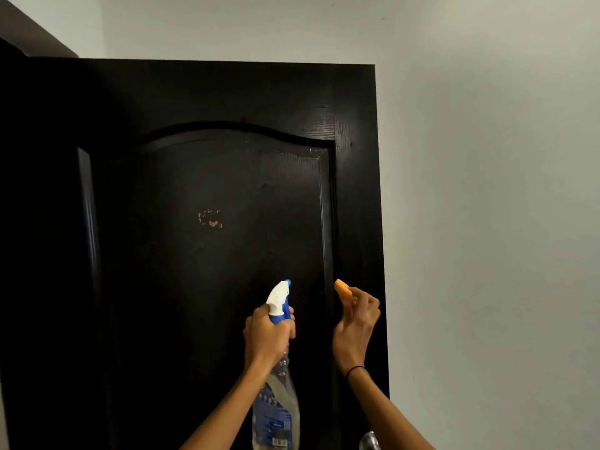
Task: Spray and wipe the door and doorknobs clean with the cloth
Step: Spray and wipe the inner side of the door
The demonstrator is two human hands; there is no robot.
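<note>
Upright clear spray bottle (276, 407) before the dark door (207, 196), neck wrapped by curled left hand (268, 336), blue nozzle aimed up at the arched panel; blue label, print too small to read. Right of the bottle, folded orange cloth (344, 291) pinched in right hand (355, 323) fingertips. Silver doorknob (369, 442) below that hand.

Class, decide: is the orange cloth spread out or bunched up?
Bunched: the right hand pinches the orange cloth, with only a small folded end showing.
</note>
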